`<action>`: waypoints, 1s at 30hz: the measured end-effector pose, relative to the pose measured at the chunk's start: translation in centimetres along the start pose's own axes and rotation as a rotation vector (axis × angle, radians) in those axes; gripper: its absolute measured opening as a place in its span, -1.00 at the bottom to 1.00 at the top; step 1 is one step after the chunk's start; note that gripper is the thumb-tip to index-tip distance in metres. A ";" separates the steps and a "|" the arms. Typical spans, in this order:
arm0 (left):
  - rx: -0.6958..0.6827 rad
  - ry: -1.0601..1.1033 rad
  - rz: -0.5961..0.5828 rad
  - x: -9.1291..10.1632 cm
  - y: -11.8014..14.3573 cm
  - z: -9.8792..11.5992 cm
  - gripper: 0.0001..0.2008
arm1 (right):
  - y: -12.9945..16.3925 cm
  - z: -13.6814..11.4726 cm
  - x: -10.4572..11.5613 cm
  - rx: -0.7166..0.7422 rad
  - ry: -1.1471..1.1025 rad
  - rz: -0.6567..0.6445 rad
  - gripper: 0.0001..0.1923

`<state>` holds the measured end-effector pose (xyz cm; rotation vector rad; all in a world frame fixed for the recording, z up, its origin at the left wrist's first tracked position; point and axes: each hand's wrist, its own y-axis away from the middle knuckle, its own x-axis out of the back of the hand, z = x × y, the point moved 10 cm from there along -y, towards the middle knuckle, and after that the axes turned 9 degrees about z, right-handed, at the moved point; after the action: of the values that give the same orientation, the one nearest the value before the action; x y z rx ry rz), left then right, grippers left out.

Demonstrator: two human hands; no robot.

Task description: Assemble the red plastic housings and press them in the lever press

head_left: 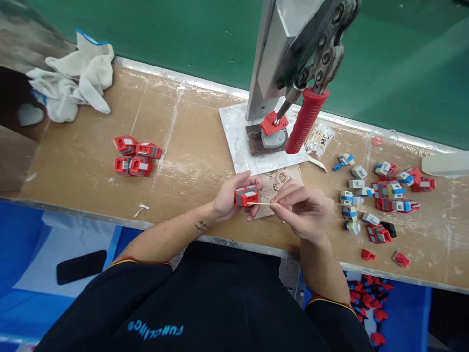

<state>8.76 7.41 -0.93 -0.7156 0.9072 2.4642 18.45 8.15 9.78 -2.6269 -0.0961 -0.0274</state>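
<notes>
In my left hand (pixel 229 196) is a small red and grey plastic toy part (pixel 246 195), gripped between thumb and fingers above the table's near edge. My right hand (pixel 306 208) pinches a thin wooden stick (pixel 261 203), whose far end meets the open side of the red part. Whether that tip carries anything is too small to tell. Beneath my hands lies a piece of cardboard (pixel 269 210), with a small clear ring-shaped item (pixel 282 177) and tiny bits on it.
A toggle press with a red handle (pixel 307 120) stands behind my hands on a white plate (pixel 232 129). Several red parts (pixel 141 165) sit left; blue-grey parts (pixel 357 184) lie right. Cotton swabs (pixel 320 139), white gloves (pixel 86 73), a phone (pixel 81 267) and blue bins (pixel 406 313) surround the work area.
</notes>
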 end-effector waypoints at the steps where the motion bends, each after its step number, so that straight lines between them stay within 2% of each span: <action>1: 0.000 0.000 0.002 0.0 0.0 0.0 -0.54 | 0.0 0.0 0.1 -0.002 0.006 0.001 -0.77; 15: 0.003 -0.002 0.019 0.3 0.1 0.0 -0.54 | -0.2 -0.4 1.3 0.004 0.074 0.013 -0.81; 18: -0.004 0.007 0.014 0.2 0.1 0.2 -0.54 | -0.5 -0.9 3.7 0.046 0.081 0.129 -0.82; 20: -0.010 0.018 0.008 0.2 0.1 0.3 -0.54 | -0.7 -1.1 5.8 0.086 0.162 0.212 -0.81; 21: -0.014 0.025 0.008 0.2 0.2 0.5 -0.55 | -0.8 -0.9 6.4 0.088 0.233 0.211 -0.80; 23: -0.026 0.041 0.021 0.3 0.3 0.8 -0.57 | -1.0 0.2 6.2 0.058 0.408 0.099 -0.81; 26: -0.043 0.057 0.068 0.6 0.5 1.5 -0.65 | -0.4 2.6 4.4 -0.003 0.631 -0.141 -0.87; 28: -0.062 0.059 0.109 1.0 0.7 2.1 -0.71 | -0.1 3.8 3.6 -0.018 0.687 -0.213 -0.89; 30: -0.084 0.059 0.139 1.3 0.8 2.7 -0.75 | -0.2 4.3 3.7 -0.022 0.676 -0.212 -0.88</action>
<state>6.47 8.89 0.46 -0.7813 0.9074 2.6295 22.10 10.66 6.25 -2.4719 -0.1363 -0.9750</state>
